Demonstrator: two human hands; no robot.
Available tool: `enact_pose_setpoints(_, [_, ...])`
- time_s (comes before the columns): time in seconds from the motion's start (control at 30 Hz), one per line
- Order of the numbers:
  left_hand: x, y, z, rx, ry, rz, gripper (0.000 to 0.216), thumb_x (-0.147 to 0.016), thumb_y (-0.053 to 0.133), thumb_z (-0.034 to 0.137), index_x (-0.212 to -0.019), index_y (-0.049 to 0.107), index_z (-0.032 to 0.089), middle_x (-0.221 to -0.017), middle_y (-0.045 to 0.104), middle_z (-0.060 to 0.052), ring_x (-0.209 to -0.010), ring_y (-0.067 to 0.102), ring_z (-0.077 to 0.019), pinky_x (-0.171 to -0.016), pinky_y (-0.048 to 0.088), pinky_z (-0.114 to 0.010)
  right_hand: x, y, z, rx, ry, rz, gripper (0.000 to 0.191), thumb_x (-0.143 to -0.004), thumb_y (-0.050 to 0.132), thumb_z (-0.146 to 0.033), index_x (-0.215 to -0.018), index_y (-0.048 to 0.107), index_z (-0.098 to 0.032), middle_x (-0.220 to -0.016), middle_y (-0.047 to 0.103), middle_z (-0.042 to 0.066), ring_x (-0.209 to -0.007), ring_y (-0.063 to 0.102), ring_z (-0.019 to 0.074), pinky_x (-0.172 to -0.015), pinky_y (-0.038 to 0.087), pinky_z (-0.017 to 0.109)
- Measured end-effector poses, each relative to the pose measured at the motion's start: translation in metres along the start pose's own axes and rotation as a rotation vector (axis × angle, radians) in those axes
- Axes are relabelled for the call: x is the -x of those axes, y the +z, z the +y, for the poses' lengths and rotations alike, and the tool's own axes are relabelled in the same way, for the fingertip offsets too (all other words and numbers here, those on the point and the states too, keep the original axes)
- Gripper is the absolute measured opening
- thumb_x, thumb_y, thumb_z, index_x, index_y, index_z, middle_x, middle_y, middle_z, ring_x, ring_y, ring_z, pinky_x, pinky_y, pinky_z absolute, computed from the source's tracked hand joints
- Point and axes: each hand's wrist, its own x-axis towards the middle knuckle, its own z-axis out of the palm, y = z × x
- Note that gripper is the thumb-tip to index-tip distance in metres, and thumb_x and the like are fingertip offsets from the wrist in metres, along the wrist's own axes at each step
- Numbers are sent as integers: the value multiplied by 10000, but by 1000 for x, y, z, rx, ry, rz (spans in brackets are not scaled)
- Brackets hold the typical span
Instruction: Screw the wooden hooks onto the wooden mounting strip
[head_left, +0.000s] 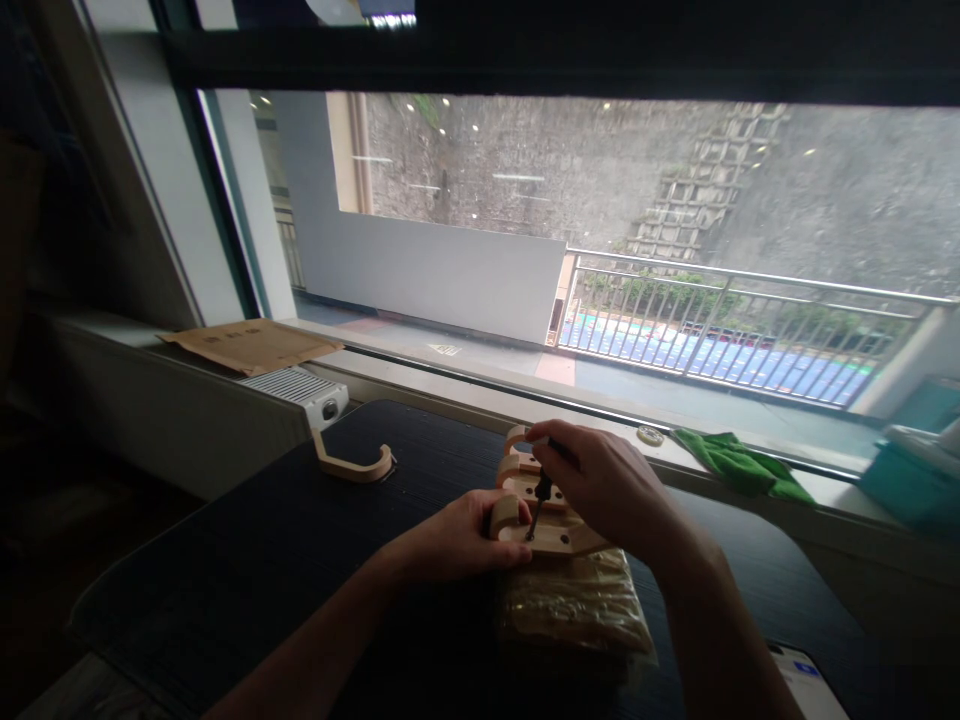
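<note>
Left hand: the left hand [480,532] is pinching the nearest hooked piece [551,541] by its curled end, its thumb pressing along the near edge just beside the screw.
Right hand: the right hand [604,480] is closing around the handle of a screwdriver [543,488], which is leaning slightly, its tip meeting the screw at the piece's left end.
Wooden row: more curved wooden pieces [517,466] are sitting just behind the nearest one, toward the worktop's far edge, partly hidden by the right hand.
Wrapped package: a clear-wrapped package [574,605] is lying below the nearest piece, extending toward the worktop's near edge.
Loose hook: a single wooden hook [352,468] is resting near the far left corner of the dark worktop [247,560].
Open room: a broad dark stretch is running between that hook, the left edge and the left forearm; a narrower strip is running from the right forearm to the right edge.
Near right: a phone [806,680] is lying beside the right forearm.
Beyond the far edge: a green cloth [739,465] is lying on the windowsill [480,385].
</note>
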Motion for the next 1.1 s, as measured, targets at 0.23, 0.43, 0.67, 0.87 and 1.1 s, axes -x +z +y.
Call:
enact_pose_setpoints(0.23, [1,1,2,-9,-12,10,227,-723,658,263,-890,556,149,-735,471,42,-664,409,-101,-605,347,-203,3,-2,-4,-8,-40,-20,174,-854,500,-293,-932,656,-306,-734,679,-52,-629,568,114,-570,311,234])
enact_pose_setpoints(0.43, [0,0,1,1,-2,-1,241,-722,659,275,-890,548,143,-724,449,44,-646,390,-95,-587,337,-199,-2,-1,10,39,92,5,241,-851,482,-406,-802,652,-243,-621,638,-17,-546,521,124,-524,301,247])
enact_pose_setpoints(0.67, [1,1,2,2,-14,10,237,-716,660,288,-879,552,153,-719,451,45,-649,403,-101,-598,347,-204,2,-9,2,-63,37,-38,209,-823,503,-326,-897,691,-270,-715,678,-14,-620,569,137,-556,353,246])
enact_pose_setpoints(0.87, [1,1,4,12,-22,7,238,-719,661,280,-887,550,154,-732,465,45,-662,413,-103,-612,354,-204,2,-9,4,-168,-17,-74,240,-854,472,-326,-869,683,-214,-729,676,0,-620,565,125,-567,377,243])
enact_pose_setpoints(1.1, [1,0,1,-22,-6,12,244,-715,662,293,-885,558,153,-752,464,40,-670,416,-108,-611,352,-209,-2,-4,12,-72,96,-38,303,-865,461,-422,-795,669,-213,-633,639,-2,-552,517,120,-530,339,255])
